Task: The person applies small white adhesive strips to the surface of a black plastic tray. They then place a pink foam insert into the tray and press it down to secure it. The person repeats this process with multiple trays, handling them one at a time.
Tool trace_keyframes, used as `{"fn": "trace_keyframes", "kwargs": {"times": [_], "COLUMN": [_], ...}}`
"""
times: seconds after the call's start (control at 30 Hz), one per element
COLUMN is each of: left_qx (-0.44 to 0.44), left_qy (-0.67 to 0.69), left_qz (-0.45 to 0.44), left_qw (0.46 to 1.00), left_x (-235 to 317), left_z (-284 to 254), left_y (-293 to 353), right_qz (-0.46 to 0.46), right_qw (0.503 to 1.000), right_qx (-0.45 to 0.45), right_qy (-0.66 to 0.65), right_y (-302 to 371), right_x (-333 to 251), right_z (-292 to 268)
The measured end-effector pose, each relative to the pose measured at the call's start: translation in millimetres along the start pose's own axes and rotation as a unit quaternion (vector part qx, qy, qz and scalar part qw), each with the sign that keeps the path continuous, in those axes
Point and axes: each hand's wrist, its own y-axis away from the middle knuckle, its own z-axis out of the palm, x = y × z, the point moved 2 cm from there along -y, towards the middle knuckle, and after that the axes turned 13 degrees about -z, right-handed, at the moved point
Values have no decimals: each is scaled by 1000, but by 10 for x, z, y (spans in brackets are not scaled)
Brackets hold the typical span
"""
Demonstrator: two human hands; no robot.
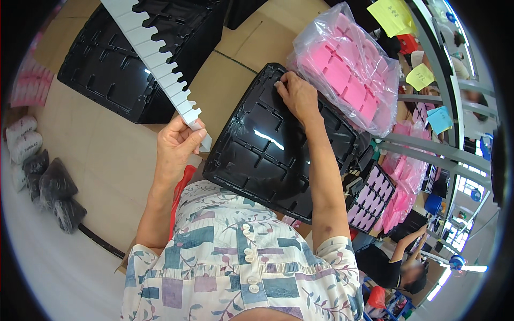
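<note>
A long white notched strip (155,53) is gripped at its lower end by the left hand (179,142), fingers closed around it, and is held slanting up over the cardboard-covered counter (107,155). The right hand (297,96) is laid on the upper edge of a black moulded tray (267,155), fingers curled against the rim — the tray is tilted against the person's body. A stack of black trays (134,59) is set at the counter's far-left corner; bagged pink trays (348,69) lie just beside the right hand.
</note>
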Motion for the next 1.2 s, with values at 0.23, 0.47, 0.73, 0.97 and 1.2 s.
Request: {"fn": "trace_keyframes", "kwargs": {"times": [0.23, 0.47, 0.73, 0.97, 1.2], "left_qx": [-6, -19, -11, -24, -42], "left_qy": [-1, 3, 7, 7, -16], "left_qz": [-7, -13, -10, -10, -30], "left_qw": [1000, 1000, 1000, 1000, 999], "left_x": [-29, -9, -3, 46, 10], "left_z": [-20, 8, -39, -48, 151], "left_y": [-35, -69, -95, -92, -71], "right_qz": [74, -13, -166, 198, 185], "right_qw": [994, 998, 984, 691, 562], "right_qx": [-38, 20, -33, 233, 103], "right_qy": [-64, 59, 60, -655, -800], "right_y": [-31, -32, 56, 563, 855], "right_x": [67, 42, -114, 80, -524], "right_z": [-39, 109, 155, -122, -41]}}
